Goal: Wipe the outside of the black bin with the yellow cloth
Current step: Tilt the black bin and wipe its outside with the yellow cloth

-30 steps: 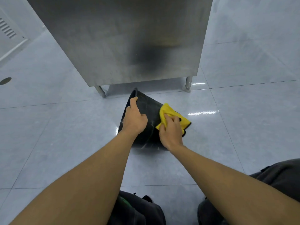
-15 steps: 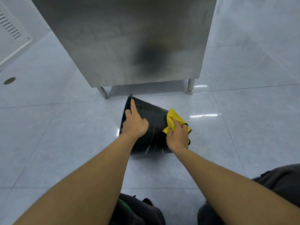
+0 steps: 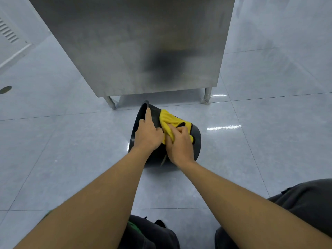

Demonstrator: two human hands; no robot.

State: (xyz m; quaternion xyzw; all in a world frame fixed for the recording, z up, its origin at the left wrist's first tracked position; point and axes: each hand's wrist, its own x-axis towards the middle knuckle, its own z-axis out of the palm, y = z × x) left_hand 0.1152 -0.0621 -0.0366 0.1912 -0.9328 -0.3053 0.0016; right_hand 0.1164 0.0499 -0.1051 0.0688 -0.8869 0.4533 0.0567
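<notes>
The black bin (image 3: 196, 139) lies tipped on its side on the grey tiled floor, its open rim toward the left. My left hand (image 3: 147, 133) grips the rim, index finger stretched along the edge. The yellow cloth (image 3: 168, 119) is spread over the bin's upper outside wall. My right hand (image 3: 179, 144) presses down on the cloth with curled fingers bunching it, right beside my left hand. Much of the bin's near side is hidden behind both hands.
A stainless steel cabinet (image 3: 136, 44) on short legs (image 3: 206, 97) stands just behind the bin. A floor drain (image 3: 5, 89) sits far left. A white vented panel (image 3: 8, 32) is at the upper left. My knees in dark trousers (image 3: 301, 207) are at the bottom.
My right hand slid the yellow cloth leftward and up over the bin's wall, ending next to my left hand. The left hand kept its hold on the rim.
</notes>
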